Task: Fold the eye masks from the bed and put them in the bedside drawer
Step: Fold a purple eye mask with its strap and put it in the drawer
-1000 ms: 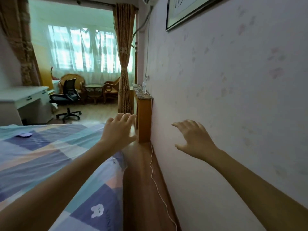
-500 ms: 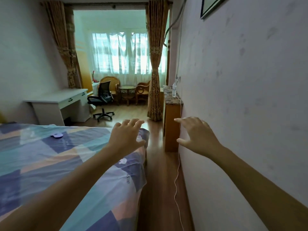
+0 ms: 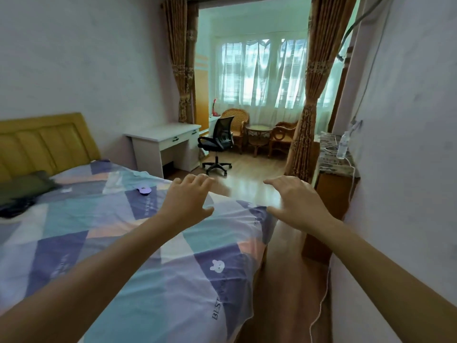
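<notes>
Dark heap (image 3: 14, 206) at bed's (image 3: 148, 280) left edge — blurred, unidentifiable.

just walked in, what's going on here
A person stands at the foot of the bed with both arms stretched out. The left hand and right hand are open and hold nothing. A small purple thing, perhaps an eye mask, lies on the cover, and something dark lies near the pillow. Nothing is picked up yet.
</notes>
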Available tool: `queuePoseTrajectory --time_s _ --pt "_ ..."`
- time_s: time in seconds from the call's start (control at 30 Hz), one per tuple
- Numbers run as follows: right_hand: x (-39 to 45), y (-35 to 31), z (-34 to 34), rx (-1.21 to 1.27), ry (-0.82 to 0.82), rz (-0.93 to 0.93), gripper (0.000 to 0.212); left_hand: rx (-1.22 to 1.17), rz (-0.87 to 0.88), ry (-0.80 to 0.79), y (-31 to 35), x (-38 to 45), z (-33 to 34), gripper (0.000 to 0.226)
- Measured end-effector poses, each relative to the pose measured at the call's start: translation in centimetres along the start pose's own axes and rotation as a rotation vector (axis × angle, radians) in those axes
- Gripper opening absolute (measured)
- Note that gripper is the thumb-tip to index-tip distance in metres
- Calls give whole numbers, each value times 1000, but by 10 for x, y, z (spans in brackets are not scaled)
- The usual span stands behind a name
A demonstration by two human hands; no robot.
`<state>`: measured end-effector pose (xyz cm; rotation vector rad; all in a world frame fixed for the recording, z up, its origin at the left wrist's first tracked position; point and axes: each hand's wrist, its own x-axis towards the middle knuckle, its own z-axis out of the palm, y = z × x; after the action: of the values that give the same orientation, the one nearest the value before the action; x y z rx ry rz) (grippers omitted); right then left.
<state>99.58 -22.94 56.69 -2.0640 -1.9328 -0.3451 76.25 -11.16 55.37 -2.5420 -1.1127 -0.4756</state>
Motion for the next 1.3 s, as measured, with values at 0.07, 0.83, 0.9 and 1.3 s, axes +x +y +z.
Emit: queuePoseTrajectory --time_s 0.07,0.83,0.9,1.3 --pt "41 18 16 -10 1 -10 64 21 -7 0 -14 38 23 67" --pt "377 408 139 296 73 119 67 -253 -98 82 93 528 256 79" --pt "413 432 152 299 59 98 67 -232 -118 66 91 558 271 77" --pt "616 526 243 225 -25 -36 64 -80 -169 -9 25 739 378 75"
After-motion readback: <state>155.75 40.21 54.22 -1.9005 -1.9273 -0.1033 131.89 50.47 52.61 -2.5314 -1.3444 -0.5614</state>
